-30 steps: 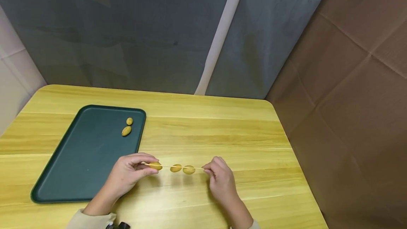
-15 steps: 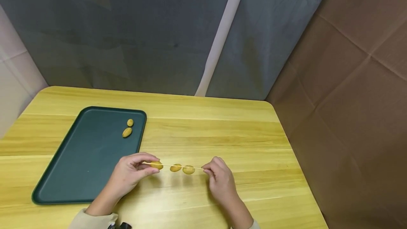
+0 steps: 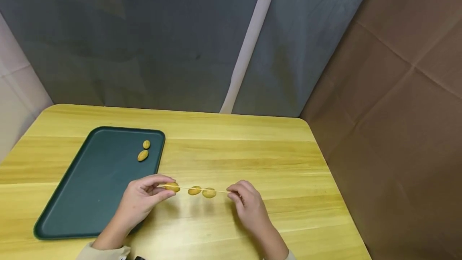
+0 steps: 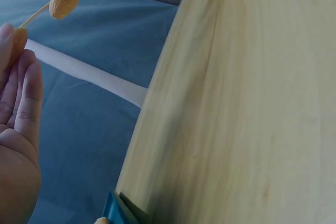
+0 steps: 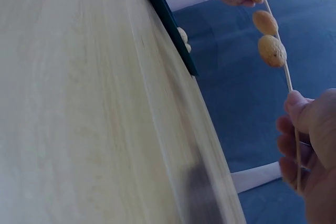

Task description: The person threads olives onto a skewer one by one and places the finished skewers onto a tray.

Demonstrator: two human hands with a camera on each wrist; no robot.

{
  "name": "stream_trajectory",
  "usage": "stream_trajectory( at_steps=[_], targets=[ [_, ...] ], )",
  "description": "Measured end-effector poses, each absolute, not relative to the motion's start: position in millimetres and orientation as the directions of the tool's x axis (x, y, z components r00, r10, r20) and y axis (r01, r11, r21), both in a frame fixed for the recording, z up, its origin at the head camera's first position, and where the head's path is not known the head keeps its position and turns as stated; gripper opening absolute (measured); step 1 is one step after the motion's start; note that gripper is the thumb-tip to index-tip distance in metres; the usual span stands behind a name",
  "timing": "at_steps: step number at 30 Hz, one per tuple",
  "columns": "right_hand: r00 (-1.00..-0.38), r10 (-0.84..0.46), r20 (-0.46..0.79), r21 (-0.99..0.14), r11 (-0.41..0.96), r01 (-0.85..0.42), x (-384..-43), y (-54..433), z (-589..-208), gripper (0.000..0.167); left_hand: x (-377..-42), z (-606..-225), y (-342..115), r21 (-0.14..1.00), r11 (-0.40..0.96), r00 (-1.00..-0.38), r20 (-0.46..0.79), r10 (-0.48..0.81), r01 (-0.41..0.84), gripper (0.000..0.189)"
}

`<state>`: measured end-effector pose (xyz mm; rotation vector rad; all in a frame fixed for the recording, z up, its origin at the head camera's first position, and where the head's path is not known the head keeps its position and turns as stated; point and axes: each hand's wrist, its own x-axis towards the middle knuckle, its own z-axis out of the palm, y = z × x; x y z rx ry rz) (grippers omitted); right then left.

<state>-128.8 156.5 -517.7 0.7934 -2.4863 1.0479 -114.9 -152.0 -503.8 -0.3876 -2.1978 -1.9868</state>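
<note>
A thin pale skewer point(image 3: 183, 188) runs nearly level between the two hands, raised over the table. My left hand point(image 3: 138, 199) pinches a tan oval nut-like piece point(image 3: 172, 187) at the skewer's left end, between thumb and fingers. Farther right on the stick sit two more such pieces, one oval piece point(image 3: 194, 190) and a rounder piece point(image 3: 209, 193), close together. With thumb and fingers, my right hand point(image 3: 249, 204) grips the other end of the skewer. In the right wrist view the stick point(image 5: 298, 156) passes on down along the right fingers point(image 5: 287, 145).
A dark green tray point(image 3: 90, 187) lies on the left of the wood-grain table point(image 3: 252, 151). Near its right edge rest a small round piece point(image 3: 146, 144) and an oval piece point(image 3: 142, 155). A grey cloth point(image 3: 144, 39) hangs behind, a brown one point(image 3: 390, 111) at the right.
Both hands and the skewer have shifted slightly left, and the head view has tilted up a little. The pieces keep their spacing along the stick.
</note>
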Motion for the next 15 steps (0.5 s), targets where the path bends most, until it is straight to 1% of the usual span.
stream_trajectory(
  at_steps=[2,4,7,9,12,15],
  targets=[
    [-0.806,-0.366,0.466,-0.574,0.567,-0.590,-127.9,157.2,-517.7,0.008,-113.6,-504.4,-153.7,0.957,0.075,-0.959,0.273,0.078,0.279,0.026],
    [-0.813,-0.364,0.455,-0.606,0.543,-0.582,-127.1,157.9,-518.3,0.006,-112.8,-505.7,-155.3,0.960,0.030,-0.958,0.276,0.082,0.279,0.026],
    [-0.799,-0.350,0.489,-0.641,0.478,-0.601,-127.2,158.5,-520.3,0.006,-112.7,-508.2,-156.6,0.951,-0.061,-0.945,0.307,0.117,0.302,0.025],
    [-0.778,-0.335,0.531,-0.638,0.446,-0.628,-128.3,158.9,-521.7,0.008,-112.9,-509.5,-156.6,0.942,-0.109,-0.933,0.331,0.142,0.318,0.025],
    [-0.748,-0.321,0.581,-0.620,0.421,-0.662,-130.5,159.0,-521.7,0.011,-113.2,-510.6,-155.7,0.933,-0.117,-0.922,0.355,0.155,0.340,0.026],
    [-0.736,-0.315,0.599,-0.612,0.412,-0.675,-132.2,158.8,-519.7,0.013,-114.2,-510.2,-155.2,0.928,-0.099,-0.915,0.370,0.160,0.358,0.028]
  ],
)
